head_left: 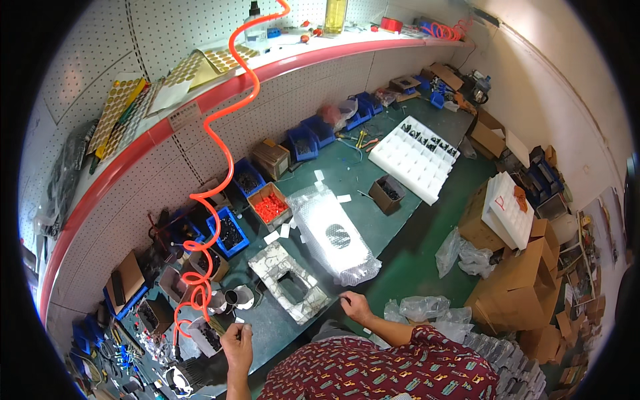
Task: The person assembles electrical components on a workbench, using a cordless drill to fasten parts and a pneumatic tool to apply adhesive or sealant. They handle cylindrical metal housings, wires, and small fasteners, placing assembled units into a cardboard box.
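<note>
1. The green desk [373, 240] holds a bubble-wrapped package [337, 235] near its front edge.
2. The right hand [357, 307], fingers pinched together, touches the package's near corner.
3. The left hand [237, 345] pinches a small white piece [239, 321] at the front edge.

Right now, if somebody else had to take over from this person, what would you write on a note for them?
Left hand: raised over the bench's left end beside the small part bins, pinching something too small to identify.
Right hand: at the bench's front edge, fingertips on a thin item near the bubble-wrapped unit.
Grey block with square opening sits between the hands.
White foam tray further right holds dark parts in only a few cells; most cells are unfilled.
</note>
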A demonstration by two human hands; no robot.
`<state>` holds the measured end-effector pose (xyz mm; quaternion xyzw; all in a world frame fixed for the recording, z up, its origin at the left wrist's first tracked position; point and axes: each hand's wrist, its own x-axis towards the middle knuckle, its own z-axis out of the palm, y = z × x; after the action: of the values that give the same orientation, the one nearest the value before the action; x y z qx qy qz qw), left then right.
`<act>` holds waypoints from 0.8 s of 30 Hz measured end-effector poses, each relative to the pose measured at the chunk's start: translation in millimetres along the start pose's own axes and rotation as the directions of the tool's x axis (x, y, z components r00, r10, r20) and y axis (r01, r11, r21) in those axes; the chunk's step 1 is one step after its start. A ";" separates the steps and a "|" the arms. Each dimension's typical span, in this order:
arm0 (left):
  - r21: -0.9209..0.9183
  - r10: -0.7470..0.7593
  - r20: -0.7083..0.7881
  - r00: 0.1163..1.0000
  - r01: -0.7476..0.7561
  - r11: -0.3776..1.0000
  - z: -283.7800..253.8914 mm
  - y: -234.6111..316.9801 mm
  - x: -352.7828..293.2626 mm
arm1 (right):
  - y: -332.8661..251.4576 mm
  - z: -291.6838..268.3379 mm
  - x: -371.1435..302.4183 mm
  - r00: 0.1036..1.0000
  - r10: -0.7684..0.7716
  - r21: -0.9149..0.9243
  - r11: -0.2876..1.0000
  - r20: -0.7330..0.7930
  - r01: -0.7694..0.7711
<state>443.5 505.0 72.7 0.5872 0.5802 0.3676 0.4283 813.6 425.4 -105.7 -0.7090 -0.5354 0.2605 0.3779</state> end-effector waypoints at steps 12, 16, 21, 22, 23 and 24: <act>0.008 0.028 0.143 0.989 -0.030 1.000 20.1 -9.2 -33.4 | -17.7 -75.9 -69.3 0.975 -0.084 -0.115 0.987 0.206 0.109; -0.046 0.031 0.133 0.991 -0.025 0.999 31.5 -12.4 -30.5 | -0.8 -84.1 -62.8 0.994 -0.053 -0.082 0.995 0.096 0.061; -0.023 0.028 0.118 0.993 -0.025 0.999 58.1 -5.3 -16.7 | 12.6 -121.7 -3.1 0.994 -0.102 -0.123 0.987 0.030 0.105; -0.012 0.023 0.123 0.992 -0.022 1.000 66.9 -4.0 -10.4 | 15.2 -132.4 18.4 0.995 -0.093 -0.129 0.987 0.021 0.095; -0.004 0.020 0.138 0.990 -0.019 1.000 79.7 -1.6 -2.8 | 21.4 -145.5 38.6 0.991 -0.131 -0.164 0.979 -0.035 0.124; 0.012 0.063 0.139 0.988 -0.065 0.998 95.3 0.5 5.7 | 27.0 -157.6 62.9 0.981 -0.176 -0.194 0.968 -0.083 0.157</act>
<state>532.5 503.4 38.2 0.6332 0.5329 0.3348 0.4506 969.2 441.2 -34.3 -0.7061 -0.5955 0.1406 0.3564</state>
